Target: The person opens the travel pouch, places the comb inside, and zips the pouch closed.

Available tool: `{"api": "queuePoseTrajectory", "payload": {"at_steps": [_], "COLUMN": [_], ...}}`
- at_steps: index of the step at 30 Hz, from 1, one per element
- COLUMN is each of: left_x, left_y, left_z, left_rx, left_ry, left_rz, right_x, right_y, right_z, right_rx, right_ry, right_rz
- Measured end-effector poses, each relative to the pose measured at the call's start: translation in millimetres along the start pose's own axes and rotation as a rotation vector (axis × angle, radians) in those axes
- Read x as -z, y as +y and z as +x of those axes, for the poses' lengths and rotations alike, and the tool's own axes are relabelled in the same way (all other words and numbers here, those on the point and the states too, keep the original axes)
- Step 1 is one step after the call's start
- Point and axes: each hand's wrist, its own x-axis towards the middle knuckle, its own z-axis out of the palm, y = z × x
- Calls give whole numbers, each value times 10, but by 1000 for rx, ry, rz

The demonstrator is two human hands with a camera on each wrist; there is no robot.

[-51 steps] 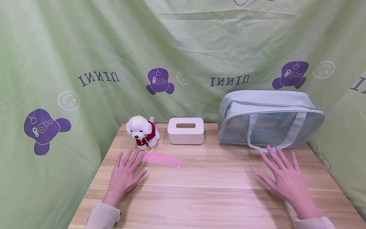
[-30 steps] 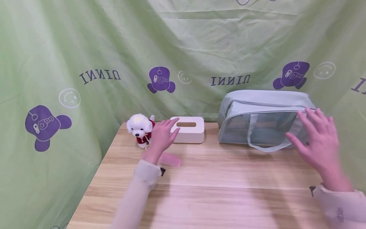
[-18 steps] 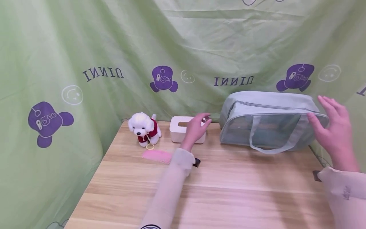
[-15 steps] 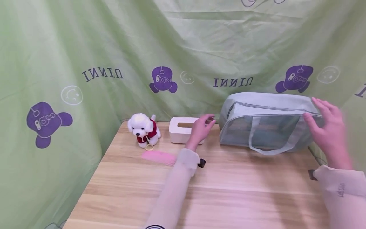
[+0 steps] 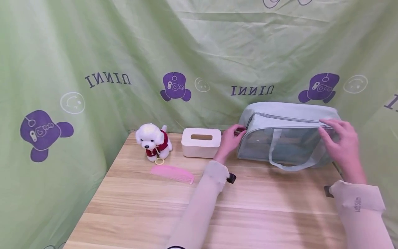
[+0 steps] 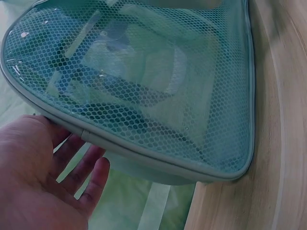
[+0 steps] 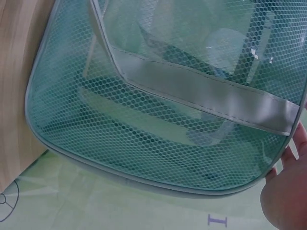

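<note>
A pale grey-blue bag point(image 5: 295, 114) with clear mesh sides stands at the table's back right. A zipper point(image 5: 280, 117) runs along its top and a strap handle point(image 5: 273, 148) hangs down its front. My left hand point(image 5: 230, 141) is at the bag's upper left end, thumb and fingertips right at the edge; in the left wrist view, loosely bent fingers point(image 6: 76, 165) show beyond the piped edge point(image 6: 139, 148). Over the bag's upper right, my right hand point(image 5: 343, 148) has fairly straight fingers along the top edge, its thumb lower in front. The right wrist view shows that hand's fingers partly behind the edge.
Left of the bag is a white tissue box point(image 5: 201, 147). Farther left sits a white plush dog point(image 5: 152, 138) in a red top, with a small yellow ring point(image 5: 159, 161) before it. A pink comb point(image 5: 172, 173) lies in front on the wooden table point(image 5: 133, 211). A green curtain point(image 5: 211, 52) hangs behind.
My left hand has gone from beside the comb, past the tissue box, to the bag's left end. The right hand rose outward, then came in over the bag's top right.
</note>
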Motion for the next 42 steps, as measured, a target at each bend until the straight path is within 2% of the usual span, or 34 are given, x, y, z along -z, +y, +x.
{"api": "queuePoseTrajectory", "payload": {"at_steps": [6, 13, 25, 36, 39, 42], "left_x": [-31, -34, -82, -77, -56, -19], "left_y": [34, 62, 3, -14, 8, 69], "left_z": [-3, -28, -61, -57, -64, -75], "left_rx": [13, 33, 15, 40, 25, -24], "left_ry": [-2, -13, 1, 6, 26, 55], "left_rz": [-49, -48, -73, -82, -83, -108], "right_x": [-31, -49, -76, -100, -100, -98], "right_y": [22, 12, 44, 36, 31, 30], "right_z": [-2, -14, -54, -34, -35, -35], "right_rx": [46, 14, -23, -9, -7, -4], "right_ry": [54, 72, 79, 86, 85, 86], "right_rz": [55, 57, 71, 75, 77, 79]}}
